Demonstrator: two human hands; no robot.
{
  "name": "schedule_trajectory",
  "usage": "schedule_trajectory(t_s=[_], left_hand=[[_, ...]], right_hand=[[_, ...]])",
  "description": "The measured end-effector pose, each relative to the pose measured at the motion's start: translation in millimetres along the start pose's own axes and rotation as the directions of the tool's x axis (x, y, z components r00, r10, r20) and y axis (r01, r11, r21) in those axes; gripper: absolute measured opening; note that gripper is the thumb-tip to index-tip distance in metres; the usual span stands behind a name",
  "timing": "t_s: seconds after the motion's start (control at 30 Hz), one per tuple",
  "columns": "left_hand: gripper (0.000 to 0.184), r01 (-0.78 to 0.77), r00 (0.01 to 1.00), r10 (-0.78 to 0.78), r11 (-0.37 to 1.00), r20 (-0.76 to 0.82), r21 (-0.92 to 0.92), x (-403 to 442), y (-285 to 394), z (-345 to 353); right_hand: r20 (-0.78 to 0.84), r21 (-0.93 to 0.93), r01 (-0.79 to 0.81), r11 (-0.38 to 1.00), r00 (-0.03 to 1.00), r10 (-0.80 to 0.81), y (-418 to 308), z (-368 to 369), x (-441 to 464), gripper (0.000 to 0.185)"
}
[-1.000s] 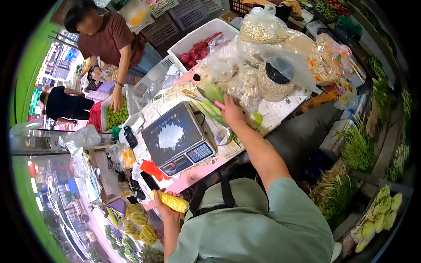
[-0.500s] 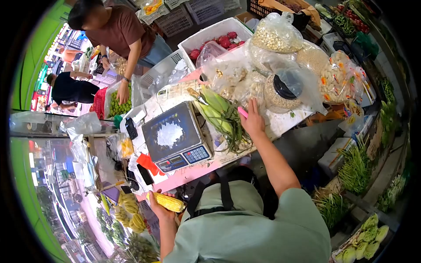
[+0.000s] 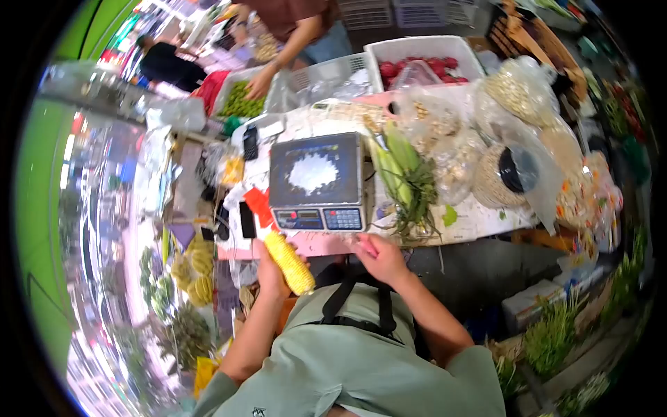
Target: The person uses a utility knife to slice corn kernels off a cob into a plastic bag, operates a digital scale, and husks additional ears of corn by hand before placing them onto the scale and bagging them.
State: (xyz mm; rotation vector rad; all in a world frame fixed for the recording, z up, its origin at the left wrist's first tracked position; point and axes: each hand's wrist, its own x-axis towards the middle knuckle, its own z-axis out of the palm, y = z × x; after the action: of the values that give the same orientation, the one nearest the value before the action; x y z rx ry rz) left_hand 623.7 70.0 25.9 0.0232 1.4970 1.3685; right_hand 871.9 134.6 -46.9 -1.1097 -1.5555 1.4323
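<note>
A husked ear of corn (image 3: 290, 264) with bare yellow kernels is gripped in my left hand (image 3: 269, 272), slanting in front of my belly. My right hand (image 3: 383, 258) is closed at the table's near edge, around a small pink object (image 3: 367, 246) mostly hidden by the fingers. Between and beyond my hands stands a digital scale (image 3: 316, 182) with a white patch on its dark plate. Right of the scale lie ears of corn in green husks (image 3: 396, 163), with loose husk strips (image 3: 415, 191) at their near end.
Bags of peeled garlic and grains (image 3: 517, 90) and a dark-lidded jar (image 3: 493, 184) crowd the table's right side. A foam box of dragon fruit (image 3: 425, 66) stands behind. Another person's hand (image 3: 262, 82) reaches into green fruit (image 3: 243, 103). Bananas (image 3: 198, 271) lie at left.
My right hand has drawn back from beside the husked corn to the table's near edge, its fingers now curled. My left hand has raised the ear of corn toward the scale. The view has turned.
</note>
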Motion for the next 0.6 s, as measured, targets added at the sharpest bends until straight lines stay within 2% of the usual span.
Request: schedule_trajectory(t_s=[0.07, 0.1, 0.13, 0.17, 0.23, 0.27, 0.3, 0.37, 0.4, 0.43, 0.47, 0.5, 0.53, 0.57, 0.6], left_hand=[[0.072, 0.022, 0.998, -0.021, 1.000, -0.056, 0.009, -6.9, 8.7, 24.3], [0.070, -0.055, 0.998, 0.056, 0.998, -0.032, 0.042, -8.3, 10.0, 34.2], [0.068, -0.110, 0.993, 0.113, 0.990, -0.023, 0.090, -3.3, 9.5, 35.5], [0.066, -0.162, 0.986, 0.165, 0.977, -0.009, 0.139, 1.7, 9.2, 35.5], [0.060, -0.279, 0.957, 0.287, 0.951, -0.041, 0.131, -4.2, 19.3, 51.6], [0.055, -0.381, 0.924, 0.383, 0.913, 0.014, 0.149, 7.5, 17.6, 45.1], [0.051, -0.404, 0.914, 0.404, 0.894, 0.044, 0.191, 4.1, 24.4, 44.8], [0.044, -0.491, 0.866, 0.493, 0.809, 0.082, 0.323, 10.9, 26.8, 28.0], [0.035, -0.633, 0.740, 0.657, 0.608, 0.145, 0.479, 20.1, 26.1, 15.8], [0.035, -0.629, 0.743, 0.657, 0.618, 0.130, 0.471, 18.9, 31.9, 8.3], [0.034, -0.579, 0.766, 0.637, 0.625, 0.087, 0.523, 17.7, 38.6, 1.5], [0.033, -0.531, 0.785, 0.618, 0.628, 0.051, 0.569, 19.5, 45.2, -4.1], [0.037, -0.591, 0.750, 0.657, 0.617, 0.073, 0.520, 25.1, 47.8, -11.4], [0.037, -0.596, 0.751, 0.655, 0.623, 0.078, 0.507, 31.7, 51.6, -20.8], [0.038, -0.587, 0.788, 0.605, 0.685, 0.112, 0.432, 39.5, 59.0, -31.1]], right_hand=[[0.238, 0.093, -0.023, 0.995, 0.971, 0.000, -22.2, 19.7, -0.7, 0.040], [0.364, 0.108, -0.068, 0.992, 0.931, 0.024, -26.4, 28.2, -1.8, 0.044], [0.426, 0.212, -0.070, 0.975, 0.904, -0.027, -19.3, 42.3, -2.7, 0.055], [0.466, 0.161, -0.090, 0.983, 0.885, 0.005, -47.0, 40.2, 0.5, 0.067], [0.411, 0.323, -0.088, 0.942, 0.910, -0.056, -52.6, 61.9, 4.0, 0.079], [0.393, 0.398, -0.162, 0.903, 0.919, -0.009, -54.0, 70.4, 6.1, 0.080], [0.411, 0.386, -0.159, 0.909, 0.912, -0.015, -55.0, 75.8, 9.5, 0.080], [0.403, 0.492, -0.228, 0.840, 0.915, 0.012, -55.8, 83.4, 14.9, 0.079], [0.434, 0.331, -0.211, 0.920, 0.899, 0.050, -65.2, 77.3, 18.9, 0.074], [0.474, 0.293, -0.210, 0.933, 0.879, 0.048, -73.7, 74.4, 23.7, 0.063], [0.579, 0.425, -0.453, 0.784, 0.802, 0.149, -72.0, 71.8, 25.5, 0.059], [0.630, 0.470, -0.558, 0.684, 0.755, 0.183, -73.1, 74.7, 27.1, 0.057], [0.677, 0.497, -0.653, 0.571, 0.704, 0.215, -74.2, 77.6, 29.0, 0.055], [0.665, 0.552, -0.596, 0.583, 0.737, 0.122, -77.6, 82.9, 31.0, 0.055], [0.652, 0.579, -0.558, 0.594, 0.755, 0.074, -79.6, 89.4, 35.0, 0.055]])
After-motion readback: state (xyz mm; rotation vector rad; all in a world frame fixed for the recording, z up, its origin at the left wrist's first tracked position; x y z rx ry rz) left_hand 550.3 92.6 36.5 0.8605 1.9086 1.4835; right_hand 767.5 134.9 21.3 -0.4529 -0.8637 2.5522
